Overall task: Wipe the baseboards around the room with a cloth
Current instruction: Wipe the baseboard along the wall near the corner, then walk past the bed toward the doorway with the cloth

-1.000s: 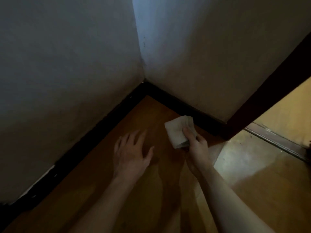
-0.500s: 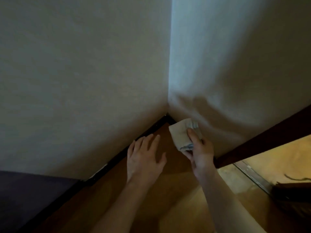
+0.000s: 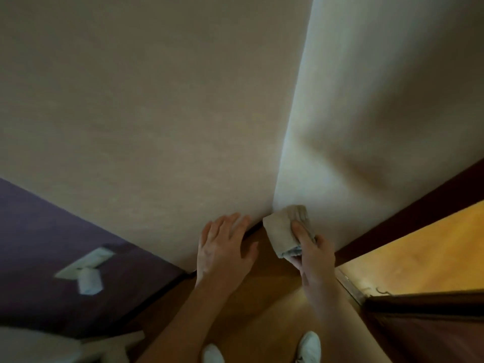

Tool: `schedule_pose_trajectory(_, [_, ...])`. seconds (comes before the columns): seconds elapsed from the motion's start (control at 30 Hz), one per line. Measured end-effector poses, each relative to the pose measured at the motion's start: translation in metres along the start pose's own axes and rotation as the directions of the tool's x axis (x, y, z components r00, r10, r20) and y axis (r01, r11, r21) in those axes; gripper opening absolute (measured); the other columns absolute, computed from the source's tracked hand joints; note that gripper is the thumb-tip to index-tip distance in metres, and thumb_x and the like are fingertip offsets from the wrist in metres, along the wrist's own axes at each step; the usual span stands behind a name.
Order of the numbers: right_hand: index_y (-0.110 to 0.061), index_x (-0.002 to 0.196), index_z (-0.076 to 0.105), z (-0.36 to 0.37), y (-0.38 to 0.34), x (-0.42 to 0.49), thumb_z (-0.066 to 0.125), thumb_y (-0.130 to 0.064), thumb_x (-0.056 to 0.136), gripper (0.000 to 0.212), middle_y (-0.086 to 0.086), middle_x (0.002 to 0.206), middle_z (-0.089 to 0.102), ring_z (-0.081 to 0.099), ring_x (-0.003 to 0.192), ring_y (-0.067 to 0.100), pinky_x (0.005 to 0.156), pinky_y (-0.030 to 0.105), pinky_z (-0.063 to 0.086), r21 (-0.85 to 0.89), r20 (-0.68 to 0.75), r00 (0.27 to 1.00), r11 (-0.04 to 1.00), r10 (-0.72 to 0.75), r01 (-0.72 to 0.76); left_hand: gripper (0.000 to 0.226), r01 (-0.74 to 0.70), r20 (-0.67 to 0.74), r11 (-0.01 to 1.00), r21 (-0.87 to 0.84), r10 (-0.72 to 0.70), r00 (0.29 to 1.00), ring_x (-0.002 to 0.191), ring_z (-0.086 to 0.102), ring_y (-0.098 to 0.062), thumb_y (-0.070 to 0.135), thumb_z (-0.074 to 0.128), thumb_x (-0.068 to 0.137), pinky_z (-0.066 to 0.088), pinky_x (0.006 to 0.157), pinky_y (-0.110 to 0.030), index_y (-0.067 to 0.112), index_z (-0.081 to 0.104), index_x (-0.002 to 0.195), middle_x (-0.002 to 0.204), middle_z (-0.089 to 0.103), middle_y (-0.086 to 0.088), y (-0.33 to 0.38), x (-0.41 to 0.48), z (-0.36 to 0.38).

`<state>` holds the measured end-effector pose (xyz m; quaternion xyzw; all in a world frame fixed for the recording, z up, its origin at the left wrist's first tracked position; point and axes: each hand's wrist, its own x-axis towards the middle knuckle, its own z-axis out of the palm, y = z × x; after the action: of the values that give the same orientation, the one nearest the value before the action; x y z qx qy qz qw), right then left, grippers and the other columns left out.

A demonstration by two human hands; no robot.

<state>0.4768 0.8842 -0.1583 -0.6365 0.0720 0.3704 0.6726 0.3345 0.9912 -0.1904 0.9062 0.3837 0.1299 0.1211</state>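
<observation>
Two hands: at the far corner.
Right hand (image 3: 314,255): pinched folded cloth (image 3: 284,231), just right of the corner.
Left hand (image 3: 225,244): flat, empty, just left.
Baseboard (image 3: 252,229): ran near-left from cloth.

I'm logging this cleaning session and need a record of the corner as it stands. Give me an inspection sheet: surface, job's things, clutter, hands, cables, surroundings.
Surface: orange-brown wooden floor.
Job's things: folded cloth at the foot of the corner; only a sliver of the dark baseboard shows there.
Clutter: white object at lower left, blurred.
Hands: right hand grips the cloth; left hand is flat with straight fingers, fingertips at the baseboard.
Cables: thin dark curl by the threshold, too small to tell.
Surroundings: pale walls, purple wall section with a white outlet plate, dark door frame.
</observation>
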Motion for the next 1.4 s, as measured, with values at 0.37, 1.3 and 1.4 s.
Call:
schedule_pose_trajectory(0.37, [-0.018,0.097,0.062,0.061,-0.068,-0.126,0.070,-0.022,0.087,0.013,0.008,0.102,0.068,0.069,0.093,0.021,0.071,0.038,0.059,0.003,0.091,0.993,0.997,-0.079,0.079,0.057,-0.050,-0.100,0.998,-0.027,0.047,0.994,0.123,0.057,-0.027,0.050,0.048,0.086,0.049,0.100,-0.052,0.022,0.060,0.134,0.136,0.060,-0.002,-0.016,-0.036,-0.136])
schedule_pose_trajectory(1.3, [-0.015,0.097,0.074,0.179,0.009,-0.176,0.070,-0.023,0.088,0.013,0.007,0.094,0.075,0.072,0.091,0.022,0.063,0.036,0.056,-0.651,0.757,0.198,0.690,0.623,0.316,0.054,0.982,-0.427,0.165,-0.094,-0.897,0.110,0.136,0.044,-0.017,0.055,0.045,0.094,0.036,0.113,-0.043,0.031,0.053,0.142,0.145,0.052,0.007,0.046,-0.228,-0.156])
schedule_pose_trajectory(1.4, [-0.018,0.097,0.073,0.171,0.025,-0.211,0.070,-0.023,0.089,0.011,0.002,0.091,0.076,0.073,0.088,0.017,0.063,0.035,0.056,-0.648,0.729,0.060,0.658,0.682,0.383,0.054,0.990,-0.458,0.010,-0.144,-0.887,-0.058,0.133,0.048,-0.019,0.054,0.048,0.091,0.037,0.110,-0.043,0.031,0.055,0.140,0.142,0.055,0.005,0.071,-0.257,-0.156])
